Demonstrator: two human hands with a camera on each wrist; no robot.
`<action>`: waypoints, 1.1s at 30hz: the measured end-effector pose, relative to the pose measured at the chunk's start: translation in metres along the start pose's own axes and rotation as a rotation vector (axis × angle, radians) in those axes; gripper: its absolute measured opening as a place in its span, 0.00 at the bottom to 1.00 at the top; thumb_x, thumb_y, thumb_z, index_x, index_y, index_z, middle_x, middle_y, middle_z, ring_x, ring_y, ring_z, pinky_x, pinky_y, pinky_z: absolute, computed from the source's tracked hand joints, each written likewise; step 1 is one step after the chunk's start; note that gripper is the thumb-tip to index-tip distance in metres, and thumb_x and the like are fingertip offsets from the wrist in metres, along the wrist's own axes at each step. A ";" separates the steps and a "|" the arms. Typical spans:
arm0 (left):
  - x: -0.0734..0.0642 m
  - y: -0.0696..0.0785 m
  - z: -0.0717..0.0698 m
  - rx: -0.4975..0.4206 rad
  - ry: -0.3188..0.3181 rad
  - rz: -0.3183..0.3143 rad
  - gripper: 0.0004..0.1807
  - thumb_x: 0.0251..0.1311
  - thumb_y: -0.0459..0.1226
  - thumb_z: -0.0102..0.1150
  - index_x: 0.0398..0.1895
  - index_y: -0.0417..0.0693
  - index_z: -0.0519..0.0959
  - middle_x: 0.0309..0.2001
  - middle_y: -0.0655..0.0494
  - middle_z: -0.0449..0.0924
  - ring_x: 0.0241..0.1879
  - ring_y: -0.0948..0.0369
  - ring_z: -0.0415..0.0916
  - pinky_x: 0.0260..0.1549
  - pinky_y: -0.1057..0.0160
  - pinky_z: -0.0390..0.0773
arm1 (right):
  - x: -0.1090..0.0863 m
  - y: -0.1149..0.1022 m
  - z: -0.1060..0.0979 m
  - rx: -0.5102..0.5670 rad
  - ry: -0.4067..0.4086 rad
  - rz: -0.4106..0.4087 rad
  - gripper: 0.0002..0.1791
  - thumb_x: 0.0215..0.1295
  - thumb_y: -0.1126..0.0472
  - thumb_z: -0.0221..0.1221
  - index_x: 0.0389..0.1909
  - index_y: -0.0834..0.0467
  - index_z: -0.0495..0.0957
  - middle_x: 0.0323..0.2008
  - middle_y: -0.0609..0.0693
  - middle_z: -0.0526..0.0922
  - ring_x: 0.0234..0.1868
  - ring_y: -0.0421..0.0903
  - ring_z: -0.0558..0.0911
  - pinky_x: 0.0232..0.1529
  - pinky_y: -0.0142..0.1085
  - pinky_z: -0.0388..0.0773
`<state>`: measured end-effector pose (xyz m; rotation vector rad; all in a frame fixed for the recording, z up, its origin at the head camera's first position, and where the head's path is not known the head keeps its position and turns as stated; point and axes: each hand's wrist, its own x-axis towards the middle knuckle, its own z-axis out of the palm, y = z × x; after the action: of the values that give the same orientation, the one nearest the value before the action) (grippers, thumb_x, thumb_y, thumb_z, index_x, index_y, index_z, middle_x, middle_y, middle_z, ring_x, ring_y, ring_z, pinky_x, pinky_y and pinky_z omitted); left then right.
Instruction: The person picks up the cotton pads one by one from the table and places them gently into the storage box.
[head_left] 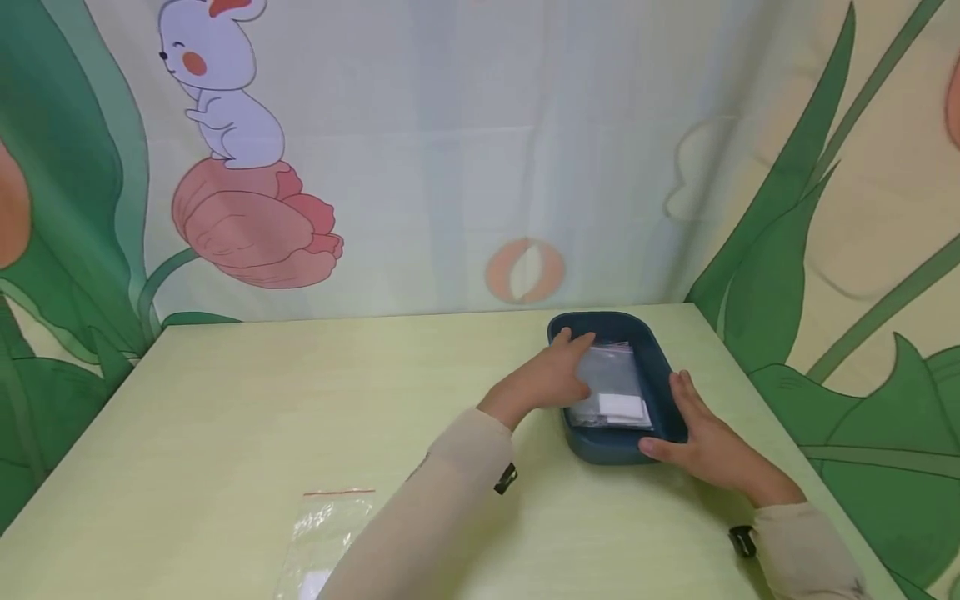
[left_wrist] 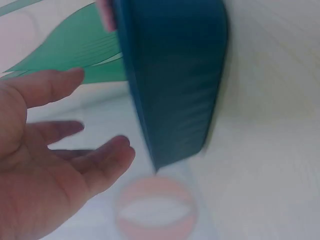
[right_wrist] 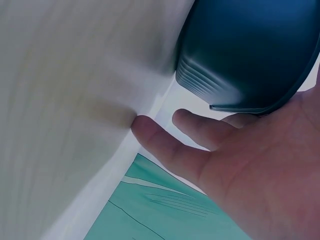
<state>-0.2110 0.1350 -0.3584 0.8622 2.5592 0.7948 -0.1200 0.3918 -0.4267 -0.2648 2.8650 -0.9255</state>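
A dark blue rectangular tub (head_left: pixel 615 450) stands toward the right of the table, holding a stack of clear plastic zip bags (head_left: pixel 611 371) with white labels. Over the tub's left rim reaches my left hand (head_left: pixel 550 379), fingers loosely spread above the bags. The left wrist view has this hand (left_wrist: pixel 55 175) beside the tub wall (left_wrist: pixel 175 85) with nothing held. My right hand (head_left: pixel 708 446) rests against the tub's right side, thumb at the near right corner. In the right wrist view, its fingers (right_wrist: pixel 170 150) extend under the tub's rim (right_wrist: pixel 250 108).
Another clear zip bag (head_left: pixel 322 537) with a red seal line lies on the pale wooden table (head_left: pixel 247 417), partly hidden by the left sleeve (head_left: pixel 435 508). A printed curtain (head_left: pixel 450 167) hangs behind the table's far edge.
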 end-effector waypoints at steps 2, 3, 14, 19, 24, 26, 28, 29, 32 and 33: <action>-0.018 -0.007 -0.010 0.036 0.002 0.045 0.40 0.68 0.32 0.57 0.81 0.48 0.52 0.80 0.41 0.44 0.78 0.52 0.45 0.63 0.60 0.66 | 0.001 -0.002 0.001 -0.008 -0.001 0.000 0.64 0.65 0.39 0.64 0.79 0.63 0.28 0.78 0.66 0.26 0.72 0.77 0.46 0.63 0.72 0.52; -0.028 -0.011 -0.014 0.047 0.006 0.061 0.40 0.68 0.30 0.56 0.81 0.48 0.54 0.79 0.42 0.47 0.77 0.53 0.48 0.64 0.59 0.65 | 0.002 -0.002 0.001 -0.012 -0.003 -0.001 0.64 0.65 0.39 0.64 0.79 0.63 0.28 0.78 0.66 0.26 0.72 0.78 0.46 0.63 0.72 0.53; -0.114 -0.061 -0.035 0.025 0.047 0.115 0.35 0.65 0.23 0.51 0.77 0.45 0.62 0.72 0.50 0.65 0.71 0.53 0.61 0.66 0.54 0.64 | 0.002 -0.003 0.002 -0.009 -0.016 0.004 0.65 0.65 0.41 0.65 0.79 0.61 0.25 0.78 0.63 0.22 0.71 0.79 0.47 0.61 0.74 0.53; -0.144 -0.087 -0.042 0.015 0.071 0.082 0.33 0.65 0.23 0.52 0.75 0.43 0.65 0.69 0.48 0.69 0.66 0.51 0.68 0.62 0.51 0.69 | 0.002 -0.003 0.002 -0.006 -0.014 -0.007 0.65 0.65 0.43 0.66 0.79 0.62 0.26 0.77 0.66 0.23 0.71 0.80 0.46 0.60 0.75 0.53; -0.176 -0.115 -0.045 0.001 0.091 0.051 0.33 0.63 0.20 0.51 0.73 0.40 0.66 0.66 0.46 0.71 0.63 0.48 0.71 0.60 0.48 0.71 | 0.003 -0.004 0.002 -0.005 -0.008 -0.015 0.64 0.65 0.43 0.65 0.79 0.61 0.25 0.78 0.66 0.24 0.71 0.80 0.46 0.60 0.75 0.53; -0.190 -0.128 -0.045 -0.021 0.087 0.029 0.34 0.62 0.19 0.50 0.73 0.40 0.67 0.66 0.44 0.71 0.61 0.47 0.72 0.56 0.50 0.74 | 0.003 -0.003 0.003 -0.005 -0.009 -0.018 0.64 0.66 0.43 0.65 0.79 0.61 0.26 0.78 0.64 0.23 0.71 0.79 0.46 0.60 0.75 0.53; -0.203 -0.142 -0.045 -0.021 0.095 0.015 0.34 0.61 0.18 0.50 0.72 0.39 0.67 0.65 0.45 0.71 0.60 0.46 0.73 0.54 0.50 0.75 | 0.004 -0.002 0.003 -0.001 -0.011 -0.021 0.64 0.66 0.43 0.65 0.79 0.60 0.26 0.78 0.63 0.23 0.72 0.79 0.45 0.60 0.75 0.53; -0.208 -0.150 -0.045 -0.024 0.097 0.007 0.34 0.60 0.18 0.50 0.72 0.39 0.68 0.65 0.45 0.72 0.59 0.46 0.73 0.54 0.49 0.75 | 0.004 -0.003 0.003 -0.001 -0.012 -0.020 0.64 0.66 0.44 0.65 0.79 0.60 0.26 0.78 0.62 0.22 0.72 0.79 0.45 0.60 0.75 0.52; -0.223 -0.169 -0.044 -0.011 0.096 -0.008 0.31 0.60 0.20 0.54 0.69 0.38 0.71 0.64 0.45 0.73 0.61 0.44 0.72 0.57 0.45 0.73 | 0.002 -0.004 0.003 -0.010 -0.017 -0.010 0.64 0.66 0.43 0.65 0.79 0.60 0.25 0.78 0.63 0.22 0.71 0.80 0.46 0.59 0.76 0.53; -0.226 -0.174 -0.044 0.008 0.093 -0.016 0.30 0.60 0.21 0.56 0.68 0.38 0.72 0.63 0.44 0.73 0.61 0.44 0.72 0.58 0.44 0.71 | 0.001 -0.004 0.002 -0.011 -0.019 -0.006 0.64 0.66 0.43 0.65 0.79 0.60 0.25 0.77 0.63 0.21 0.71 0.80 0.46 0.59 0.76 0.53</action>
<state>-0.1368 -0.1412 -0.4003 0.8244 2.6481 0.8387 -0.1202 0.3869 -0.4261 -0.2813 2.8549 -0.9032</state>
